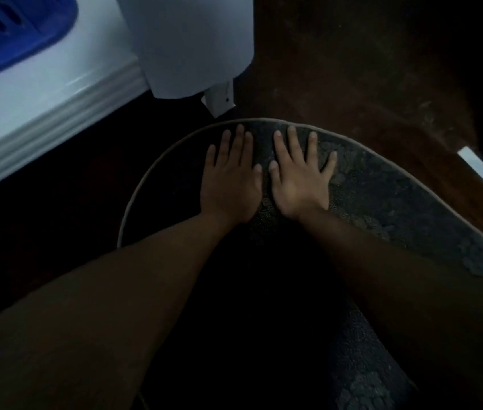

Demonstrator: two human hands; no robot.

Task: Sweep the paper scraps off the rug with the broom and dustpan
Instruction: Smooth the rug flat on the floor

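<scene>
Pressing flat on one rug: two hands, left and right, fingers spread

Home interior: rug on dark floor, white appliance beside.

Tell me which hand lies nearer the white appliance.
The left hand. It lies flat on the rug on the side of the white appliance; the right hand rests beside it, farther away.

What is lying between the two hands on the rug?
Nothing but a narrow strip of bare rug between the left hand and right hand, seen from the head camera.
</scene>
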